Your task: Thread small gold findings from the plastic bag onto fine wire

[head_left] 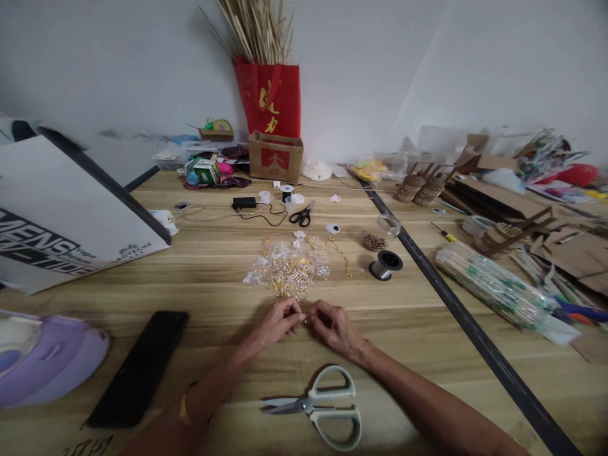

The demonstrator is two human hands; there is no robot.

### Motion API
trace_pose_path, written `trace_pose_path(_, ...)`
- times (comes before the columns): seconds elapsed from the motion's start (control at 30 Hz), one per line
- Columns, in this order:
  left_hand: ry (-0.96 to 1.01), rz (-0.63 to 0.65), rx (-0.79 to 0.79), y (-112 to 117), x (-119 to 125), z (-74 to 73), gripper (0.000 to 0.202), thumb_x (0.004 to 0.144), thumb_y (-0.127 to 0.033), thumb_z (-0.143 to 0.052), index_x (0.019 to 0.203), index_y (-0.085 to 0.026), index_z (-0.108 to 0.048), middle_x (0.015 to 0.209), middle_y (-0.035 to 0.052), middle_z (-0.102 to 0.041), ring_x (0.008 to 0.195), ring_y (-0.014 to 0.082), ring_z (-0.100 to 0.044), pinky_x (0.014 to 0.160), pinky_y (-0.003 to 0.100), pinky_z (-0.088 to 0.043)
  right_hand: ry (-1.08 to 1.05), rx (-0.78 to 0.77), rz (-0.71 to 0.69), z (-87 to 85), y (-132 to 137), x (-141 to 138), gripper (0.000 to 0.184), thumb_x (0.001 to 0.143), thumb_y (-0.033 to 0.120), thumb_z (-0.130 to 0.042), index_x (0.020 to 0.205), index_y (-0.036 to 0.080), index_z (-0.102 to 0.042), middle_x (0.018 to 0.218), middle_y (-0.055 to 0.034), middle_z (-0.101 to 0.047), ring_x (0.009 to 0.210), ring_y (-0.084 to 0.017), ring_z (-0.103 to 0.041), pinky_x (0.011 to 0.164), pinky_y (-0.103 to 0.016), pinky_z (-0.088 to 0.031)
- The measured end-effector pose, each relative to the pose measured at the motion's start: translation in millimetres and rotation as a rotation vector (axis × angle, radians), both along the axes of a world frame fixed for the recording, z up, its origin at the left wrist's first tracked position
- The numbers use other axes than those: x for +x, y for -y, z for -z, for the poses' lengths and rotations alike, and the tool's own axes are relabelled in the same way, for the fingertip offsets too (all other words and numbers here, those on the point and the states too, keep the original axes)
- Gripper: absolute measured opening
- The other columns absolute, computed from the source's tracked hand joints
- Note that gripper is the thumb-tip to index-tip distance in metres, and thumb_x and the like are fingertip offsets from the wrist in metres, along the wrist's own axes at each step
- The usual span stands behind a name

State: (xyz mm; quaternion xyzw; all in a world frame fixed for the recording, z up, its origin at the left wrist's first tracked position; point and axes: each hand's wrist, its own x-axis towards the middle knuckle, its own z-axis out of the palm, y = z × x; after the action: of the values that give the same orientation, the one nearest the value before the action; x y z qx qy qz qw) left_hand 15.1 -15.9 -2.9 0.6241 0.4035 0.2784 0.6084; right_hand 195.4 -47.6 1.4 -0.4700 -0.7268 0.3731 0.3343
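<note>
Near the middle of the wooden table, my left hand (pixel 281 321) and my right hand (pixel 335 328) meet almost fingertip to fingertip. Both are closed in a pinch; whatever lies between the fingers is too small to name. Just beyond them spreads a pile of small gold and clear beads (pixel 292 275), with little clear plastic packets (pixel 280 252) among it. A gold chain (pixel 342 256) lies right of the pile. Closer to me, pale-handled scissors (pixel 327 407) rest on the table below my hands, blades pointing left.
A spool of thin wire (pixel 386 265) and a clear jar of coloured beads (pixel 376 241) stand to the right. Black-handled scissors (pixel 301 216) lie farther back. On the left are a black phone (pixel 139 369) and a white box (pixel 71 221); bundled sticks (pixel 494 285) lie right.
</note>
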Motion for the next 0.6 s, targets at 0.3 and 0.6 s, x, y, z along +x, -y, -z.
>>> trace_pose_path(0.3,-0.052,-0.043,0.117,-2.3,-1.8,6.2,0.023,0.075,-0.038,-0.057,0.067,-0.017,-0.050,0.060,-0.0033,-0.048,0.055,0.0099,-0.047,0.052,0.020,-0.040,0.067,0.056,0.008,-1.3,-1.5,1.8,0.010,0.082,0.019,-0.047,0.073,0.017,-0.050,0.061,0.0033,-0.049,0.053,-0.008,-0.041,0.052,-0.020,-0.031)
trace_pose_path(0.6,-0.066,-0.080,0.177,-3.8,-0.9,8.9,0.013,0.067,-0.021,-0.055,0.060,-0.018,-0.045,0.060,-0.0019,-0.048,0.058,0.0116,-0.045,0.055,0.021,-0.038,0.091,0.113,-0.003,1.8,-1.5,2.9,0.009,0.079,0.014,-0.046,0.072,0.018,-0.048,0.064,0.0019,-0.050,0.056,-0.010,-0.044,0.054,-0.021,-0.033)
